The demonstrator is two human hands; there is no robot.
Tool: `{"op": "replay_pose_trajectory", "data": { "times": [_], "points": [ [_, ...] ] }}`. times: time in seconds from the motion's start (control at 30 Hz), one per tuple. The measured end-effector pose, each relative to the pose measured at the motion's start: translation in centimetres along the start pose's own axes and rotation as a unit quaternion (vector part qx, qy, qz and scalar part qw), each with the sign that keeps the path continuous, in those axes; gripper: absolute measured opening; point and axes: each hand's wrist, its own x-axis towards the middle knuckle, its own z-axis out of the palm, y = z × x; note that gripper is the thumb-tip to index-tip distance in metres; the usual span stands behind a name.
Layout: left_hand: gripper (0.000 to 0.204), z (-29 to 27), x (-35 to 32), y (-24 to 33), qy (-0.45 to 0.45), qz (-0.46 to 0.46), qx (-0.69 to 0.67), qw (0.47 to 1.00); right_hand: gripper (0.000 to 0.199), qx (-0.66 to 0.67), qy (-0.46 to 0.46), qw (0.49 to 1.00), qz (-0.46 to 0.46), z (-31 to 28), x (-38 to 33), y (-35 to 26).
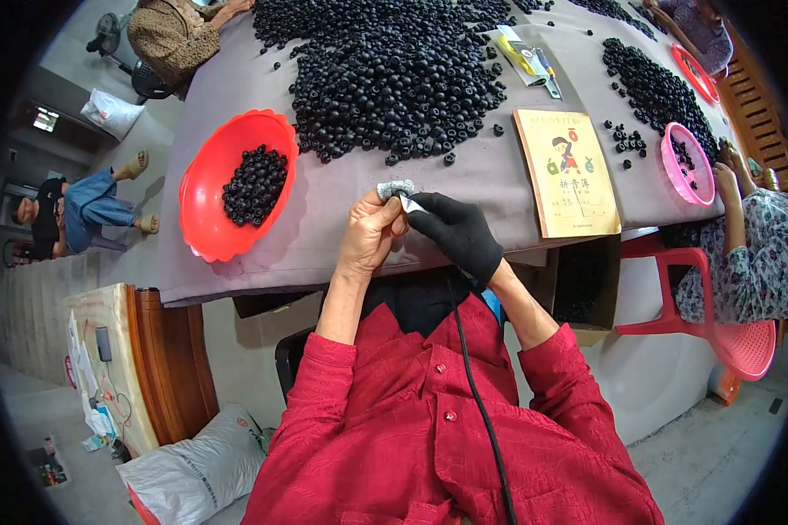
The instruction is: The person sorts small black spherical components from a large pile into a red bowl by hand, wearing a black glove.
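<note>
A grey cloth-covered tabletop (324, 236) is filling the upper view, w/ a big heap of small round black beads (394, 70) spreading across its middle. A red scalloped plastic bowl (203, 201) is sitting at the left edge, holding a smaller batch of the same beads, prob. kept apart from the main heap. A yellow paper booklet (567, 175) is lying to the right, & a pink plastic basket (687, 166) is resting beyond it near another person's sleeve (753, 236).

The bare left hand (369, 236) is pinching a small silvery-grey crumpled lump (396, 188), fingers closed around it from below, holding it just over the tabletop's near edge, prob. so it stays steady & close to the eyes. The right hand (455, 232), wearing a black glove, is closing its fingers on a thin pale tool tip (410, 204) & meeting the left fingers. The lump is sitting above both sets of fingertips, touching the left ones, just beside the gloved ones. A black cable (477, 394) is running down over the red shirt.
</note>
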Motion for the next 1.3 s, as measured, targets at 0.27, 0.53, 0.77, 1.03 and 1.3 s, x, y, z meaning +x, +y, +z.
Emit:
{"op": "replay_pose_trajectory", "data": {
  "times": [0.27,0.53,0.77,1.03,1.3],
  "points": [
    [0.016,0.4,-0.3,0.1,0.021,0.017,0.026,0.999,0.032,-0.003,0.019,1.0,-0.015,0.1,0.1,-0.6],
    [0.02,0.0,-3.1,7.6,0.157,0.192,0.226,0.942,0.031,0.026,0.047,0.998,0.036,-0.1,-0.3,-1.3],
    [0.027,-2.8,-3.0,14.6,0.299,0.248,0.577,0.718,0.033,0.009,0.04,0.999,0.029,-0.1,0.0,-0.8],
    [0.009,-0.2,1.1,5.8,0.129,0.223,0.663,0.703,0.034,-0.011,0.041,0.999,0.025,-0.1,0.0,-0.8],
    [0.023,-0.5,5.8,2.9,0.123,0.184,0.692,0.687,0.034,-0.002,0.038,0.999,0.021,-0.1,0.0,-0.7]
  ]
}}
